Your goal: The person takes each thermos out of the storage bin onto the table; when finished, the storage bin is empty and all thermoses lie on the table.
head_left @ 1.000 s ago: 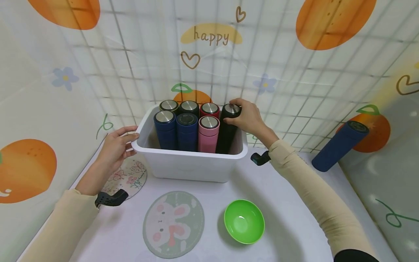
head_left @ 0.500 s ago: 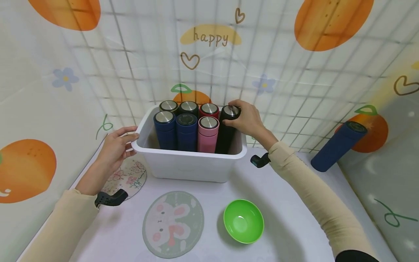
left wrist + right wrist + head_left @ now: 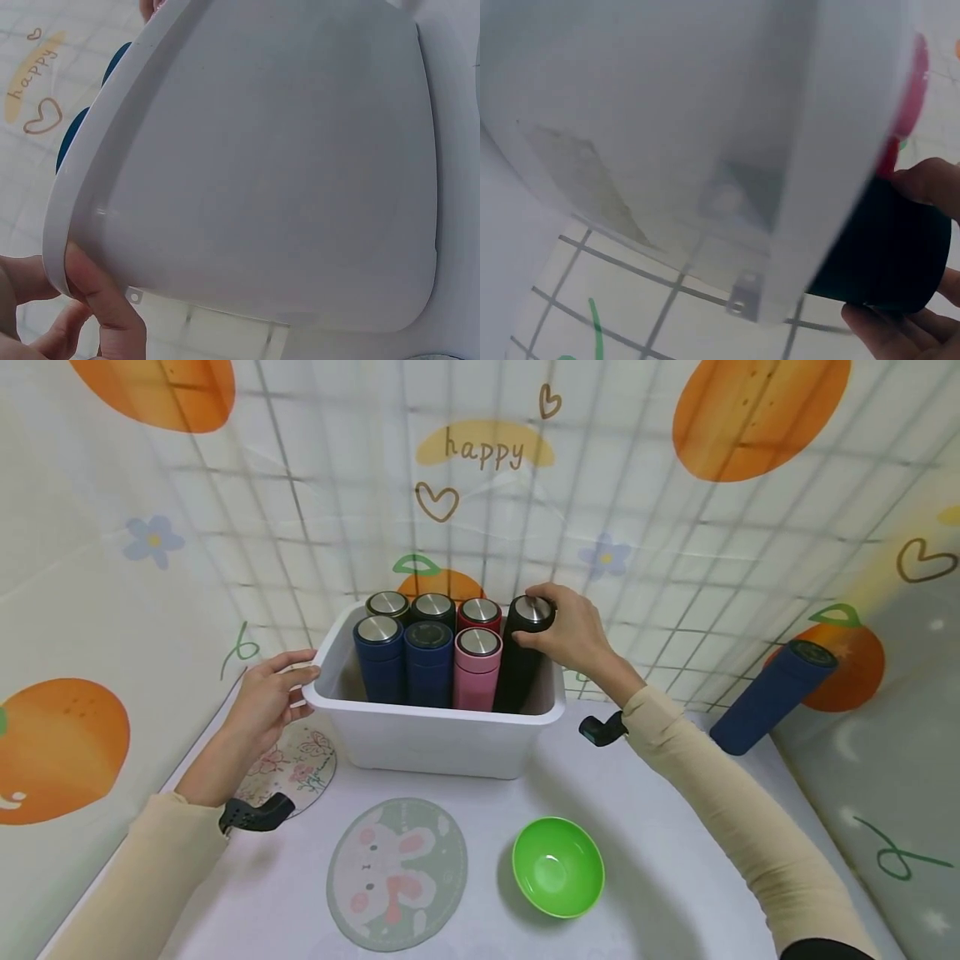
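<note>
A white plastic bin [image 3: 435,739] stands near the back wall with several thermos bottles upright in it. My left hand [image 3: 264,703] pinches the bin's left rim; the left wrist view has a finger and thumb on either side of that rim. At the bin's right end my right hand [image 3: 564,631] grips a black thermos bottle [image 3: 520,668] around its steel-topped lid, a bit higher than the others. The right wrist view shows its dark upper part [image 3: 889,255] above the rim, fingers around it. Beside it are a pink bottle [image 3: 477,672], a red one [image 3: 480,610] and two blue ones [image 3: 378,660].
A green bowl [image 3: 558,868] is on the table in front of the bin, beside a round rabbit mat [image 3: 397,874]. A flowered round mat [image 3: 300,768] lies at the left, partly under my left arm. Another blue thermos bottle [image 3: 772,697] stands at the far right.
The black bottle in my right hand dipped slightly, then rose a little again. My left hand stays on the bin's rim, and the other things keep their places.
</note>
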Available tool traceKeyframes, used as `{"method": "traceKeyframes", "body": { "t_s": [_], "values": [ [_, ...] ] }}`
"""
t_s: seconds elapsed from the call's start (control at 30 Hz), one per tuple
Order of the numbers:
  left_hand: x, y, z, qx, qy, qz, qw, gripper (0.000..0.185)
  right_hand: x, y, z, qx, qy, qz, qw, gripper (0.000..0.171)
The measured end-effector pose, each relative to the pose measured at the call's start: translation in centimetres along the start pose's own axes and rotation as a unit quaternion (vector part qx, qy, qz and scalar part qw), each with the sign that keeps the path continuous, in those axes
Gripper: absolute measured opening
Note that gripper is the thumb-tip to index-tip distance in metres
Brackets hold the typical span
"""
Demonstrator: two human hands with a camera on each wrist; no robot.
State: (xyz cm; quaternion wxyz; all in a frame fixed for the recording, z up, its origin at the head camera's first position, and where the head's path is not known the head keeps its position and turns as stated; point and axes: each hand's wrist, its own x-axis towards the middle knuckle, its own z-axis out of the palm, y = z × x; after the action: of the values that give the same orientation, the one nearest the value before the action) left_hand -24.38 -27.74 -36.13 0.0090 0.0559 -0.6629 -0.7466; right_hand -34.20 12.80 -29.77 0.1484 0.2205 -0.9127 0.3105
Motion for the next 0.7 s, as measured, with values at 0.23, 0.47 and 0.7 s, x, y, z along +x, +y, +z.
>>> {"method": "traceKeyframes", "body": {
  "t_s": [0.23,0.47,0.7],
  "values": [
    [-0.1,0.1,0.0,0.004,0.005,-0.001,1.0000,0.045,-0.6,-1.2,-1.4,0.010,0.032,-0.025,0.999,0.062],
    [-0.1,0.1,0.1,-0.005,0.000,0.000,1.0000,0.042,-1.1,-2.4,-2.6,0.007,0.050,-0.040,0.998,0.062],
    [-0.1,0.0,0.1,-0.008,-0.002,-0.002,1.0000,0.043,-1.6,-3.2,-3.5,0.005,0.053,-0.044,0.998,0.062]
  ]
}}
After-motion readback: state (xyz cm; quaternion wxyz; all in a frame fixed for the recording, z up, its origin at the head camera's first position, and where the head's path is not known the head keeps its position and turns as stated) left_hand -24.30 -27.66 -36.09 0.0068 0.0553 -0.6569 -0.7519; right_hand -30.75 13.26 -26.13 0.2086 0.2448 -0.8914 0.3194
